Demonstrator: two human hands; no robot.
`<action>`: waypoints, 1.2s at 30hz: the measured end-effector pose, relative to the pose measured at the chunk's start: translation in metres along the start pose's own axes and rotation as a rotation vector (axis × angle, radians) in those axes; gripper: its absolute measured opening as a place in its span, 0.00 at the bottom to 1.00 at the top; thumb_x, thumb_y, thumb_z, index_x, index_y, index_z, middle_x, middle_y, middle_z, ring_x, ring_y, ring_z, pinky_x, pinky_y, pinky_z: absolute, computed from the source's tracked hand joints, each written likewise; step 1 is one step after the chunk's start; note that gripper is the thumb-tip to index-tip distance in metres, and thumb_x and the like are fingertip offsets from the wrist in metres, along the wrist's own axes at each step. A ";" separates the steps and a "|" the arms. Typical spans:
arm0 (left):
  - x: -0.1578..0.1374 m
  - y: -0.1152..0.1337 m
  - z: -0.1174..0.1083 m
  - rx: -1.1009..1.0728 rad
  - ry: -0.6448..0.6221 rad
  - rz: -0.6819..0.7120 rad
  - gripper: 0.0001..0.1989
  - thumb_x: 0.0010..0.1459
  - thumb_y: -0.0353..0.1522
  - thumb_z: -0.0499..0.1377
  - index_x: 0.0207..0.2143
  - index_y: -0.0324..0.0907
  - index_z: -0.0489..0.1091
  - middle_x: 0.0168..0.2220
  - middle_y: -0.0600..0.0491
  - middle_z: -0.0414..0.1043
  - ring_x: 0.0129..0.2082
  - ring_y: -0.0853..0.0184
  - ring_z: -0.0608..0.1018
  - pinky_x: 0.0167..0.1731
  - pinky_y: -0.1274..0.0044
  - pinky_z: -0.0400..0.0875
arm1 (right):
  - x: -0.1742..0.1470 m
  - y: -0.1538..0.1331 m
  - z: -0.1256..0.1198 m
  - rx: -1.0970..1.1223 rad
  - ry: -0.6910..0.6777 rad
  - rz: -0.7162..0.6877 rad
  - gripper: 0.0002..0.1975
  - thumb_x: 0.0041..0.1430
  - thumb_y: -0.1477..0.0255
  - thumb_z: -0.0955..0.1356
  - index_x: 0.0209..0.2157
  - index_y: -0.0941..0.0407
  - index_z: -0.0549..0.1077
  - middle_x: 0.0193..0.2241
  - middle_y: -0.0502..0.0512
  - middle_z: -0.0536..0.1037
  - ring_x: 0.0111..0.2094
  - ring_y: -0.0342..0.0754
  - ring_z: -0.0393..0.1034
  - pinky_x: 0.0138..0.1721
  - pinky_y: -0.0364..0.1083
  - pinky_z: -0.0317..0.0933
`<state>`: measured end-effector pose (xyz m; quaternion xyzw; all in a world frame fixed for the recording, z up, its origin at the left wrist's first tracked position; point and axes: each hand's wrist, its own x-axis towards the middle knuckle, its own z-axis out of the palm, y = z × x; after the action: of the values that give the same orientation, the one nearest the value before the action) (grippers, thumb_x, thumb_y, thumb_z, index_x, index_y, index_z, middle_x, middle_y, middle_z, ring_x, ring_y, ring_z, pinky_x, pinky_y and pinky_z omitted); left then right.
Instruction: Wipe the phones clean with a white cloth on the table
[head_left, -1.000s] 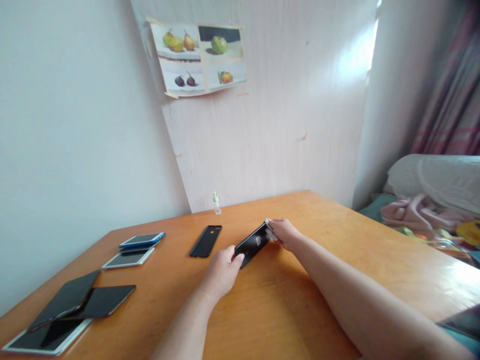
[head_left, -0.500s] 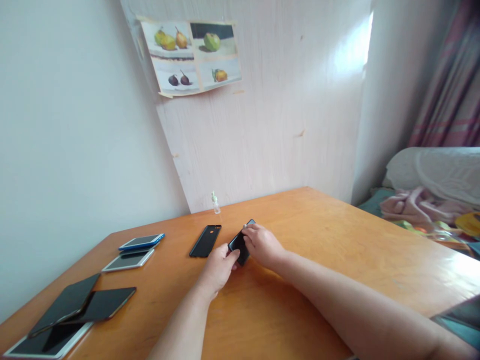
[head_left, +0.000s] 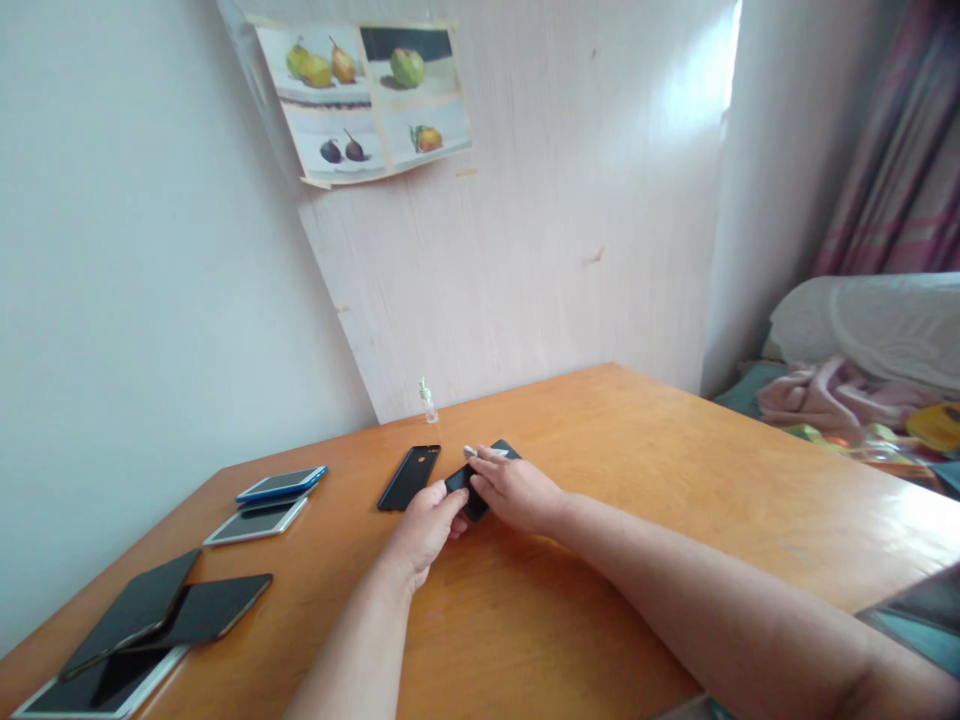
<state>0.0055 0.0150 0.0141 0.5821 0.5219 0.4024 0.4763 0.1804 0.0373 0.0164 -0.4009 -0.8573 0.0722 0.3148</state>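
Observation:
A black smartphone (head_left: pixel 459 482) lies tilted over the table, its lower left end gripped by my left hand (head_left: pixel 427 525), thumb on top of the screen and fingers beneath. Across the screen presses my right hand (head_left: pixel 517 492), with a small white wipe (head_left: pixel 470 452) showing at its fingertips; most of that wipe is hidden under the fingers. Just left of the phone, a black phone case (head_left: pixel 409 478) lies on the table, separate from both hands.
On the left of the wooden table (head_left: pixel 600 430) are a blue-edged phone (head_left: pixel 281 484), a white tablet (head_left: pixel 256 522), and dark tablets (head_left: pixel 131 610) stacked loosely over another white tablet (head_left: pixel 154 680). A small clear pump bottle (head_left: pixel 428 405) stands at the back edge.
My right hand has slid a little left across the screen, and more of the white wipe shows. The phone and left hand have shifted slightly left. The view has moved a little.

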 end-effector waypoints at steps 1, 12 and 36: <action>0.001 0.000 -0.001 -0.030 -0.013 0.001 0.20 0.51 0.46 0.61 0.35 0.38 0.69 0.23 0.57 0.68 0.22 0.72 0.69 0.25 0.80 0.60 | -0.002 -0.009 0.001 0.033 -0.015 -0.077 0.23 0.68 0.68 0.56 0.60 0.60 0.64 0.61 0.63 0.63 0.63 0.52 0.56 0.60 0.50 0.55; 0.003 -0.005 -0.004 0.013 0.009 -0.027 0.18 0.52 0.44 0.60 0.35 0.38 0.69 0.25 0.56 0.69 0.25 0.72 0.70 0.26 0.80 0.63 | 0.005 0.019 -0.004 -0.076 -0.026 0.152 0.23 0.69 0.66 0.55 0.57 0.61 0.67 0.60 0.65 0.64 0.63 0.53 0.56 0.60 0.51 0.55; 0.004 -0.006 -0.004 -0.031 0.057 -0.025 0.16 0.53 0.41 0.60 0.37 0.38 0.69 0.26 0.55 0.69 0.25 0.72 0.69 0.26 0.80 0.64 | 0.007 0.020 -0.009 -0.124 -0.150 0.072 0.22 0.70 0.66 0.53 0.50 0.57 0.72 0.54 0.61 0.73 0.58 0.53 0.63 0.59 0.52 0.54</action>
<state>0.0006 0.0194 0.0095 0.5567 0.5360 0.4208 0.4751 0.1958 0.0545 0.0192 -0.4435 -0.8664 0.0601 0.2215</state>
